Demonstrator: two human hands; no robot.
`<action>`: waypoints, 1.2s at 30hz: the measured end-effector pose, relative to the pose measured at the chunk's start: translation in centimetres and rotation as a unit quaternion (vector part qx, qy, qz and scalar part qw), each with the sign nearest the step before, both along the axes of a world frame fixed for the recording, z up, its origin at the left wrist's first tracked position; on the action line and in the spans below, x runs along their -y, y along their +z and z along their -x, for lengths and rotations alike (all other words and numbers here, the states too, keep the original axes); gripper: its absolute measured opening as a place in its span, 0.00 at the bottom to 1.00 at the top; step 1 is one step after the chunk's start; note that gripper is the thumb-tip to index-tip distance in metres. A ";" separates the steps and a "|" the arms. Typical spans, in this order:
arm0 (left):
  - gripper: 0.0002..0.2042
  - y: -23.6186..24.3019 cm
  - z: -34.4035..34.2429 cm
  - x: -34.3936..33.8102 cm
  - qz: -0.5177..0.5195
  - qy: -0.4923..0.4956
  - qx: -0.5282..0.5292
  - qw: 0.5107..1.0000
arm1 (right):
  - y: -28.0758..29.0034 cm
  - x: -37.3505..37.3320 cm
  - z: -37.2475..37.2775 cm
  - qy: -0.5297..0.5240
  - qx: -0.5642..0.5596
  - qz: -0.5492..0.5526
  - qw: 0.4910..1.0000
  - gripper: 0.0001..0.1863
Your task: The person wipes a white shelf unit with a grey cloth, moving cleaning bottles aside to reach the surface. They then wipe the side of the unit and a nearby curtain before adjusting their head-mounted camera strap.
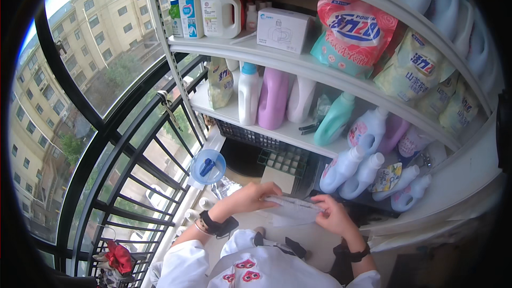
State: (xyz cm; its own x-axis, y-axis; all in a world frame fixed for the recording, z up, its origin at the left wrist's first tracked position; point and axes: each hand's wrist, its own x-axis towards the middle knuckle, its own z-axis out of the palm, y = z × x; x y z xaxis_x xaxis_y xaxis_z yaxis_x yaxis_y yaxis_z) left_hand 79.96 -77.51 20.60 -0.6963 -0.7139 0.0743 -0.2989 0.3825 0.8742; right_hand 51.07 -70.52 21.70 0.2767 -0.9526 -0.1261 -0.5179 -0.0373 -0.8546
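A thin, whitish, see-through sheet is stretched between my two hands; I cannot tell whether it is plastic film, a bag or a cloth. My left hand pinches its left end between thumb and fingers. At the right end, the fingers of my right hand close on the edge. The sheet hangs in front of my body, below the shelf unit. Close beyond my left hand stands a round light-blue tub with a dark blue object in it.
A white shelf unit ahead bears detergent bottles, a white box and a pink-and-teal refill bag. Several pale blue bottles stand low, beyond my right hand. On the left runs a black window railing, with red cloth nearby.
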 end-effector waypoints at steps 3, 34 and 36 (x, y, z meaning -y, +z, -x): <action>0.36 7.1 -1.6 2.8 -0.015 0.065 -0.043 0.997 | 4.9 3.9 0.1 0.033 0.253 -0.055 0.965 0.38; 0.16 -4.3 -6.4 5.7 -0.202 0.005 -0.374 0.905 | 2.1 5.7 -5.8 0.076 0.204 0.076 0.973 0.17; 0.17 -4.1 -6.2 5.6 -0.244 0.052 -0.385 0.888 | 1.1 5.4 -5.1 0.114 0.182 0.158 0.964 0.19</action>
